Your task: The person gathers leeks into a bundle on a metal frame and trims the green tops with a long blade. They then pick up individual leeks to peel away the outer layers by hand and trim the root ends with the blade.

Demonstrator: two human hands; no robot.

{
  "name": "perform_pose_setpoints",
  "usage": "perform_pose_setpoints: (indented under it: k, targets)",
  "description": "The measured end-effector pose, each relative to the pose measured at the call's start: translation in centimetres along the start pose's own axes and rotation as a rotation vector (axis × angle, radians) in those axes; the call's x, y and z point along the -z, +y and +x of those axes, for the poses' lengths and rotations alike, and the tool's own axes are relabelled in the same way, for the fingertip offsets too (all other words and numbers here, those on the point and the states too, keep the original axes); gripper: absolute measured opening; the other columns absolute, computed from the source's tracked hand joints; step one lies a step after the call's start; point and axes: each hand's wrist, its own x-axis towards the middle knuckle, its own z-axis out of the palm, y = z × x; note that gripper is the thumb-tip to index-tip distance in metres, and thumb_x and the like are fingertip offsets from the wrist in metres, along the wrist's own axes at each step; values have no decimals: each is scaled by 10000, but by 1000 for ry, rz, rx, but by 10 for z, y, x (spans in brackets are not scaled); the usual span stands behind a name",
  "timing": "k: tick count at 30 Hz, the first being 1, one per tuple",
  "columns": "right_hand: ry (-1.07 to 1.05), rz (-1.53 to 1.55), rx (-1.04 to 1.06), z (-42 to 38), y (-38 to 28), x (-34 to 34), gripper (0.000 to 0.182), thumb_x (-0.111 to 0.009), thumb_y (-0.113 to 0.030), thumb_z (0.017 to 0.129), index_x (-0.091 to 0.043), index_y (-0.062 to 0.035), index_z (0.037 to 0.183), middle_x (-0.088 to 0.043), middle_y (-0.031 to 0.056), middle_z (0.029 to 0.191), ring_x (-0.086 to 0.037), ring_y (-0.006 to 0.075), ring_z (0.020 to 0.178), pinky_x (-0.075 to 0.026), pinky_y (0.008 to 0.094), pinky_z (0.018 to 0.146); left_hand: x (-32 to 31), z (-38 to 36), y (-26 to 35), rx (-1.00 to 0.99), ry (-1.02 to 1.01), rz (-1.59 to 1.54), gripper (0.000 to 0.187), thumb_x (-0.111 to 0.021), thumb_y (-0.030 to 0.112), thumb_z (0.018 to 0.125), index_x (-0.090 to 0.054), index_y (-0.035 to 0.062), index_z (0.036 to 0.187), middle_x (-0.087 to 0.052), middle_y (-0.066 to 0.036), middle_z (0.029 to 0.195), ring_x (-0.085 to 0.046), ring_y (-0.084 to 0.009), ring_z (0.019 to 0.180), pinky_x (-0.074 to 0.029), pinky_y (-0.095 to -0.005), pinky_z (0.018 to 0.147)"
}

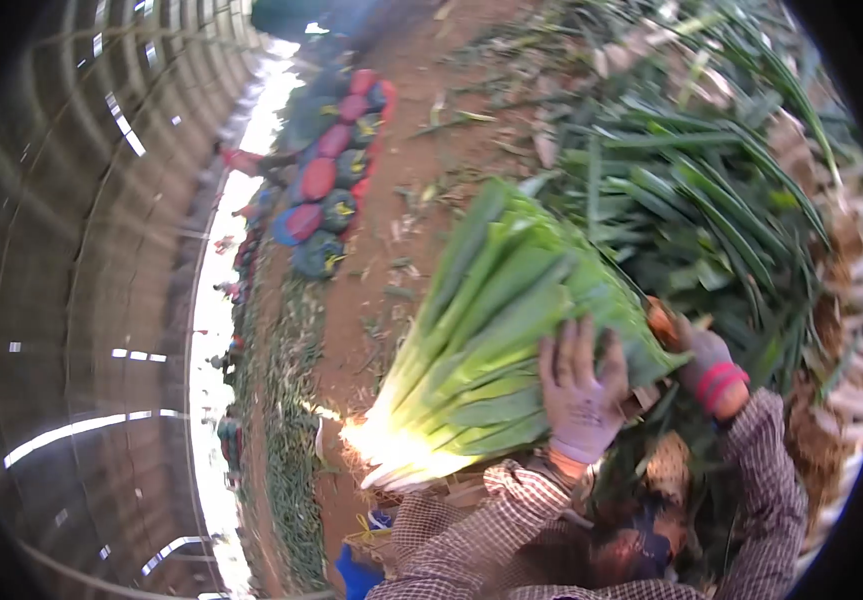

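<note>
A large bunch of leeks (491,335) lies across the middle, pale root ends at lower left and broad green leaves fanning up and right. My left hand (583,395), in a pale glove, rests flat on the leaves with its fingers spread. Beside the leaf ends, my gloved right hand (708,358) is closed around the orange-brown handle of a knife (662,322). Its thin dark blade runs along the edge of the leaves and is partly hidden. A pink band (720,380) circles the right wrist.
Loose cut green leaves (686,200) are heaped at upper right. More leeks (856,350) with pale ends line the right edge. Stuffed red and dark sacks (323,175) stand in rows on the bare soil (416,230). Netting (81,250) rises at left; distant people are small and blurred.
</note>
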Motion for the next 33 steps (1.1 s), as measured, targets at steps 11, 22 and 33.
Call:
perform_pose_setpoints:
  k: [11, 22, 33]
  targets:
    - [-178, -15, -140, 56, 3, -17, 344, -601, -253, 865, -497, -46, 1118, -667, 277, 890, -637, 469, 873, -497, 542, 740, 6, -2, -1, 4, -6, -70, 398, -622, 273, 839, -582, 71, 1179, -449, -182, 1364, -422, -367, 1282, -315, -569, 1085]
    - [9, -145, -119, -128, -11, 86, 401, -648, -202, 838, -457, -70, 1166, -652, 213, 796, -639, 422, 770, -487, 503, 638, 4, 0, 1, -46, 23, 8, 686, -567, 625, 843, -482, 81, 1251, -440, -194, 1319, -403, -381, 1269, -328, -585, 1066]
    - [162, 49, 151, 0, -98, 133, 310, -623, -212, 878, -474, -42, 1091, -634, 233, 771, -626, 432, 744, -476, 510, 624, 6, -4, 1, -66, -64, 68, 709, -682, 575, 750, -533, 83, 1237, -429, -179, 1365, -367, -390, 1295, -263, -597, 1103]
